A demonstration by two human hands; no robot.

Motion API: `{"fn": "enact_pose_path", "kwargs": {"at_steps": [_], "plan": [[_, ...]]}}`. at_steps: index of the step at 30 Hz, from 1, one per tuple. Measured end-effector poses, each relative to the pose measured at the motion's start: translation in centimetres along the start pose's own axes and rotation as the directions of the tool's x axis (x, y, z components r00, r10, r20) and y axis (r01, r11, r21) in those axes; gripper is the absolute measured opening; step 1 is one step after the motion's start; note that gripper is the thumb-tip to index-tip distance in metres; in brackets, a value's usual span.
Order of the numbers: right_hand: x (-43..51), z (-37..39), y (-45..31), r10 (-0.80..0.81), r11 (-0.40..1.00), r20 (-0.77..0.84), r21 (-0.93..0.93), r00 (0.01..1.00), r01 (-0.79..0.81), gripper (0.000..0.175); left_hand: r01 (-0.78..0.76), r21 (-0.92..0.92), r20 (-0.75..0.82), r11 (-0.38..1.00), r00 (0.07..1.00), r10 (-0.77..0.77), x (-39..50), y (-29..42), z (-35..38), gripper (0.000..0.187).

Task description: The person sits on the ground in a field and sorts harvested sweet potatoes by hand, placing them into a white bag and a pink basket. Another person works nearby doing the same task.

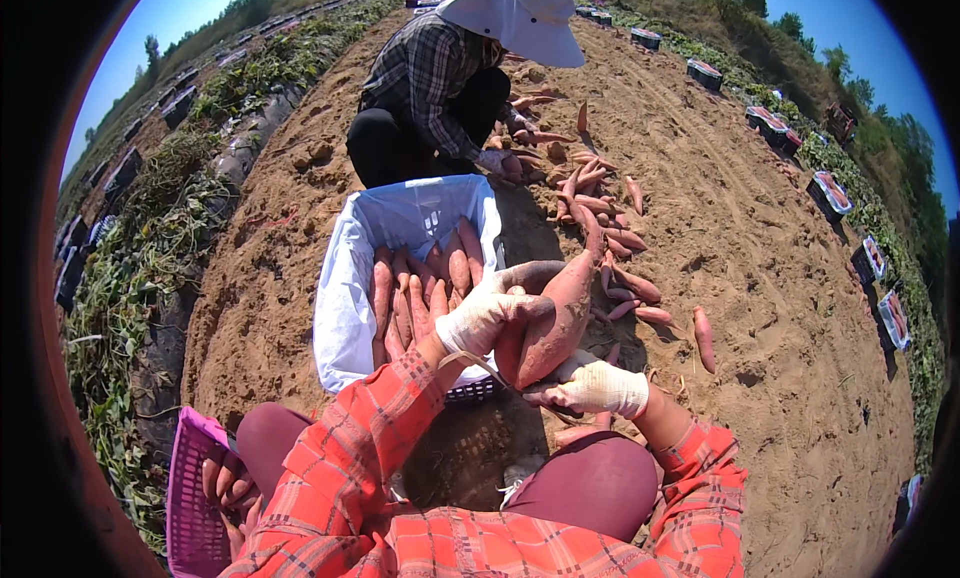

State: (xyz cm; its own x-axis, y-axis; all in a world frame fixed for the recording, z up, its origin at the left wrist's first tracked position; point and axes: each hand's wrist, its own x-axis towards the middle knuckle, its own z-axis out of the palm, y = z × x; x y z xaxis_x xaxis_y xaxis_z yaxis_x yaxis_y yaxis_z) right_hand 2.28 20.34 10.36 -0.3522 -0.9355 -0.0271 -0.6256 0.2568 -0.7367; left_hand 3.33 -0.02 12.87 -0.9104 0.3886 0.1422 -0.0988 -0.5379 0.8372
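Note:
My left hand (480, 315), in a pale knit glove with a dirty thumb and fingers, grips a large sweet potato (561, 312) with a long tapering upper end. Another sweet potato (510, 349) is pressed beside it in the same hand. The gloved right hand (600, 385) holds the lower end of the large one, its fingertips partly hidden. A thin root or stem (480, 362) trails from that end across my left wrist. Just left of my hands stands a crate lined with white plastic (341, 308), with several sweet potatoes (409, 308) laid lengthwise inside.
A person in a wide-brimmed hat (435, 83) squats beyond the crate, hands at a sweet potato pile (596, 195). Beside my left knee sits a pink plastic basket (196, 495) holding sweet potatoes. Filled crates (832, 192) line the right side; cut vines (172, 240) border the left.

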Motion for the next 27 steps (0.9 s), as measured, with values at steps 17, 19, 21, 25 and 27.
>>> {"fn": "enact_pose_path", "kwargs": {"at_steps": [17, 19, 21, 25, 27], "plan": [[-0.4, 2.7, 1.8, 0.568, 0.732, 0.027, -0.474, 0.823, -0.489, 0.034, 0.572, 0.674, -0.732, 0.469, 0.427, 0.531, -59.0, 16.7, -11.2, 0.049], [1.3, 2.9, 1.2, 0.598, 0.768, 0.087, -0.349, 0.797, -0.537, 0.034, 0.879, 0.228, -0.963, 0.418, 0.139, 0.233, -64.4, 13.6, -11.0, 0.053], [3.0, 3.2, 0.9, 0.608, 0.782, 0.136, -0.272, 0.782, -0.561, 0.034, 0.956, 0.206, -0.937, 0.208, 0.132, 0.324, -68.8, 8.1, -12.4, 0.059], [4.6, 2.8, -0.3, 0.637, 0.768, 0.146, -0.206, 0.757, -0.606, 0.034, 0.983, 0.099, -0.973, 0.153, 0.064, 0.22, -69.7, -1.5, -15.7, 0.049], [5.1, 2.8, -0.6, 0.642, 0.766, 0.155, -0.181, 0.751, -0.617, 0.034, 0.957, 0.135, -0.984, 0.256, 0.099, 0.149, -71.2, -3.3, -16.8, 0.047]]}}
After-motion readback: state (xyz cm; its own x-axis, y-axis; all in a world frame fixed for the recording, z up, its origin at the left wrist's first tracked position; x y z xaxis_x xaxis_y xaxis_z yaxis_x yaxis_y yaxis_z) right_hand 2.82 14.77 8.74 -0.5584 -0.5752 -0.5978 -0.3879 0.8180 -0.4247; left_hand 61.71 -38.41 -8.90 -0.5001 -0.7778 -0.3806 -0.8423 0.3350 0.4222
